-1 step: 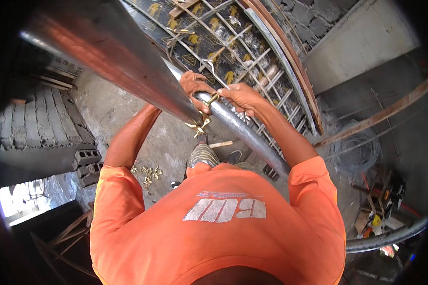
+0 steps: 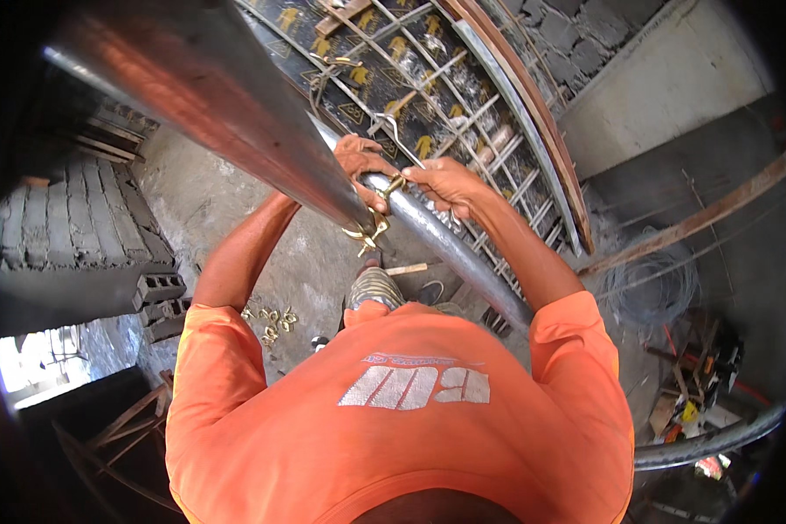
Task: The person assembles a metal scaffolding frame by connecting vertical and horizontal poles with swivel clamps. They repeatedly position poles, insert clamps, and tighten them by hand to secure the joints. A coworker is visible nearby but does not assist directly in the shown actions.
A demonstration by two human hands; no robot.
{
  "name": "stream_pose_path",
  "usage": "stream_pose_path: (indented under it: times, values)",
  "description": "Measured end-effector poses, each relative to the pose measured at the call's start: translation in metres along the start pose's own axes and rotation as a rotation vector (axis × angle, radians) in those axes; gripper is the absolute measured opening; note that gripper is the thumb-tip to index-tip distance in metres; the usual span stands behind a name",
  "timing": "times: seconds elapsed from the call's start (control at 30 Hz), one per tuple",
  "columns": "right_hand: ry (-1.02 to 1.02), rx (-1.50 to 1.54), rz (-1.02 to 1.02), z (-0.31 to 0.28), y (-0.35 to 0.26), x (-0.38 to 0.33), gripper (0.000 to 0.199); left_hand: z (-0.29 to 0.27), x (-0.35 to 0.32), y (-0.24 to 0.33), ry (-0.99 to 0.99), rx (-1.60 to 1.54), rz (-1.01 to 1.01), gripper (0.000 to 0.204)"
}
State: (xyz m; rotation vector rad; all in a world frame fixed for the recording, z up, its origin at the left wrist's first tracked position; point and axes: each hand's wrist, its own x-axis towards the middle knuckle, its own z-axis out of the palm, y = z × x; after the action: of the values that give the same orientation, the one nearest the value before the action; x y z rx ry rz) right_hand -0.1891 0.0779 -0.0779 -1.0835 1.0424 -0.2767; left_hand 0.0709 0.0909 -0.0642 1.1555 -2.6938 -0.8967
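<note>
A grey metal pipe [image 2: 463, 246] slants from beneath my hands down to the right. On it sits a brass-coloured scaffold clamp [image 2: 395, 185]. My left hand [image 2: 358, 164] curls over the pipe and clamp, its fingers partly hidden. From the other side, my right hand [image 2: 450, 185] pinches the clamp's edge between thumb and fingertips. A thin bent metal rod [image 2: 398, 140] reaches to that hand; whether it is gripped I cannot tell. Just below my left hand, another brass-coloured clamp [image 2: 375, 234] hangs by the end of a thick reddish-brown pipe [image 2: 210, 105].
Several loose clamps [image 2: 275, 323] lie on the concrete floor at left, near hollow blocks [image 2: 159, 290]. Beyond my hands are a bar grid [image 2: 450, 65] over dark panels and a curved edge board [image 2: 541, 122]. Coiled wire [image 2: 651, 275] and piled scraps [image 2: 694, 384] lie right.
</note>
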Motion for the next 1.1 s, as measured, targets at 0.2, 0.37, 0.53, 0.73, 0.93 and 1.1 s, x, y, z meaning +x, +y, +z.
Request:
stream_pose_path:
  times: [0.2,0.37,0.53,0.73,0.93,1.1]
  values:
    - [-0.058,0.077,0.026,-0.003,-0.005,0.004,0.027,0.008,-0.005,-0.007,0.114,-0.029,0.055,0.075]
    - [0.086,-0.145,-0.008,0.009,-0.003,0.007,0.040,0.016,-0.007,-0.009,0.217,-0.229,0.199,0.073]
    - [0.144,-0.314,-0.180,0.005,0.009,0.002,0.046,0.006,-0.008,-0.008,0.121,-0.232,0.147,0.088]
    - [-0.030,0.189,-0.088,-0.004,0.013,-0.005,0.029,0.009,-0.005,-0.012,0.090,-0.296,0.136,0.087]
    - [-0.060,0.215,0.017,0.001,0.010,0.008,0.034,0.019,-0.004,-0.020,0.129,-0.257,0.135,0.080]
    - [0.088,-0.240,-0.124,0.011,0.012,0.019,0.060,0.027,-0.005,-0.023,0.174,-0.236,0.137,0.074]
